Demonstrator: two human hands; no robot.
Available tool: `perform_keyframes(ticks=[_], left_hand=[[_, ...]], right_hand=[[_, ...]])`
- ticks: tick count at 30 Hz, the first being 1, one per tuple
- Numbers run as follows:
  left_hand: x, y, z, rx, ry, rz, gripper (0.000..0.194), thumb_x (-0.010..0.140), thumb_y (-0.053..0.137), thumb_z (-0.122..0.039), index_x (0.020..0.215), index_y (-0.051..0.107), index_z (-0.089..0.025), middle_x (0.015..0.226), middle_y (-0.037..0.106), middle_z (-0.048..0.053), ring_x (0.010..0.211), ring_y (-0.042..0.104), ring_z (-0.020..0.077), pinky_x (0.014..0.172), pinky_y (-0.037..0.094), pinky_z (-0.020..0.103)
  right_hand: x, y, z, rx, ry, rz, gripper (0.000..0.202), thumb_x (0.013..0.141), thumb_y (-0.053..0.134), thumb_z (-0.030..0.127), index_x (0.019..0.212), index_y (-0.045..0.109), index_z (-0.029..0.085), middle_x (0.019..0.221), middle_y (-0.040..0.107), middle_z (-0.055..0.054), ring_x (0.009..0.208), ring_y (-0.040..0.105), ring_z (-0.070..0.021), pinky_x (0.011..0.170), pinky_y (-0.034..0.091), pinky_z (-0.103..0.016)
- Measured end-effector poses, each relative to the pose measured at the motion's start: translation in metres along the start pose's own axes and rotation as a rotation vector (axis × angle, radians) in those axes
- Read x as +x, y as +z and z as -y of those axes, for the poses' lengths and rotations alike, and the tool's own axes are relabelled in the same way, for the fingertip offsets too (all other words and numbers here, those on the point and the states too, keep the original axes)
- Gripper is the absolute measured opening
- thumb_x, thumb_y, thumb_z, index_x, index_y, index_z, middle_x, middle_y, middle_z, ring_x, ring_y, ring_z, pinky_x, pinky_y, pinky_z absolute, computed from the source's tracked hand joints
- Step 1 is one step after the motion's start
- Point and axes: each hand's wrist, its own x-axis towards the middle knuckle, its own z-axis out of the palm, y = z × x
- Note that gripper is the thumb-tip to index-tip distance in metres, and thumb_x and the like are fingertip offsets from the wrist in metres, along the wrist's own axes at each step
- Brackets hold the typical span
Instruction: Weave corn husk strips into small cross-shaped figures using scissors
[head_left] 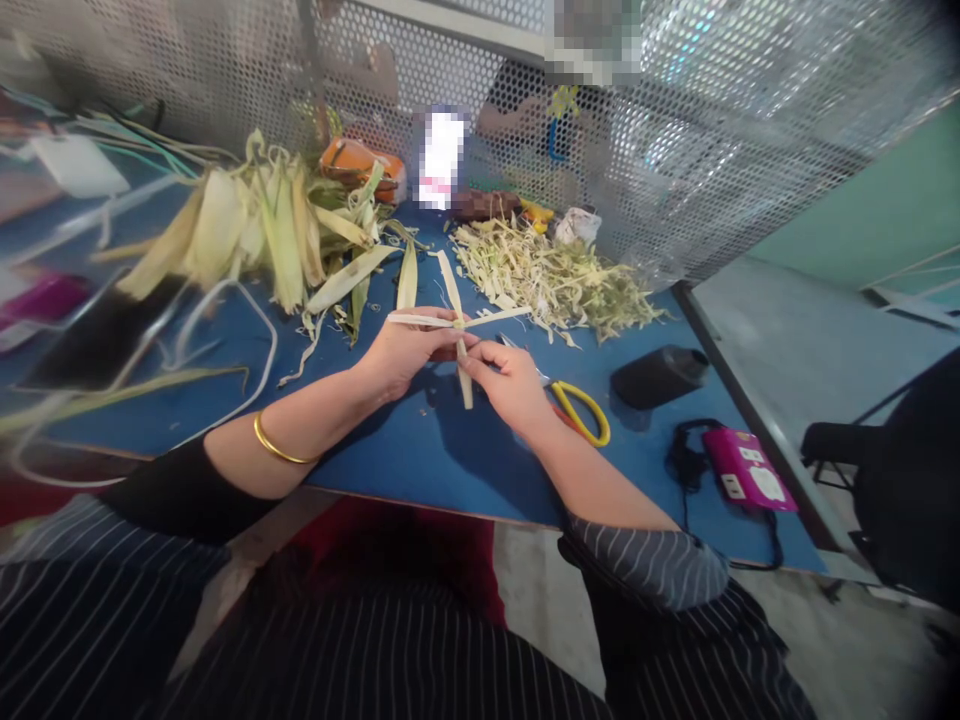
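Above the blue table, my two hands hold a pale four-armed piece of folded husk strips [448, 280] between them. My left hand [405, 352] has its fingers closed around the left side, near the centre. The thumb and fingers of my right hand [510, 378] pinch the lower arm, just below the centre. Scissors with yellow and red handles [583, 412] lie partly behind my right hand. Beyond my left hand is a bunch of corn husks [225, 225], and past the held piece lies a heap of shredded husk [555, 270].
A black thread cone [660, 377] and a magenta box with a cable [748, 470] are on the right of the blue table [480, 470]. A glowing phone [442, 155] stands at the perforated screen [682, 130]. White cords [274, 370] loop at left.
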Motion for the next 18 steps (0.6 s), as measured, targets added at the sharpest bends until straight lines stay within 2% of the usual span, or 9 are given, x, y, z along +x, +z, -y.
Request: perform_keyframes(ticks=[4, 8, 11, 14, 18], left_hand=[[-0.0006, 0.0002, 0.0018, 0.006, -0.002, -0.027, 0.021, 0.066, 0.073, -0.016, 0.083, 0.063, -0.011, 0.073, 0.072, 0.008, 0.063, 0.066, 0.0149, 0.067, 0.055, 0.030], [-0.0001, 0.0009, 0.0010, 0.006, 0.000, -0.048, 0.017, 0.067, 0.071, -0.015, 0.080, 0.060, -0.012, 0.072, 0.071, 0.007, 0.064, 0.066, 0.0145, 0.068, 0.054, 0.030], [0.0014, 0.0001, -0.0010, 0.013, -0.004, -0.054, 0.016, 0.070, 0.069, -0.016, 0.081, 0.059, -0.013, 0.076, 0.072, 0.008, 0.069, 0.067, 0.0147, 0.070, 0.054, 0.029], [0.0017, -0.0013, -0.0027, -0.001, 0.006, -0.009, 0.020, 0.071, 0.070, -0.020, 0.087, 0.061, -0.014, 0.083, 0.072, 0.008, 0.075, 0.068, 0.0150, 0.075, 0.053, 0.030], [-0.0002, -0.0022, -0.0059, -0.001, 0.008, 0.071, 0.032, 0.070, 0.068, -0.016, 0.101, 0.061, -0.015, 0.089, 0.072, 0.007, 0.081, 0.069, 0.0160, 0.075, 0.053, 0.028]], right_hand=[[-0.0008, -0.0034, -0.0001, 0.052, -0.017, 0.052, 0.022, 0.079, 0.055, 0.030, 0.061, 0.055, 0.017, 0.067, 0.058, 0.001, 0.067, 0.050, -0.0127, 0.071, 0.041, -0.028], [-0.0023, -0.0020, 0.0013, 0.038, -0.016, 0.046, 0.024, 0.080, 0.056, 0.032, 0.061, 0.055, 0.017, 0.064, 0.057, 0.001, 0.066, 0.052, -0.0127, 0.071, 0.042, -0.029], [-0.0028, 0.0021, 0.0021, 0.166, 0.087, 0.027, 0.024, 0.082, 0.054, 0.037, 0.068, 0.056, 0.018, 0.067, 0.060, 0.001, 0.059, 0.055, -0.0114, 0.063, 0.044, -0.027], [-0.0015, 0.0034, 0.0018, 0.337, 0.193, 0.011, 0.019, 0.082, 0.055, 0.039, 0.081, 0.055, 0.019, 0.070, 0.064, 0.001, 0.052, 0.057, -0.0103, 0.056, 0.046, -0.025], [0.0022, -0.0052, 0.0004, 0.246, 0.092, -0.135, 0.017, 0.081, 0.056, 0.036, 0.078, 0.056, 0.019, 0.063, 0.059, 0.003, 0.050, 0.053, -0.0090, 0.054, 0.045, -0.024]])
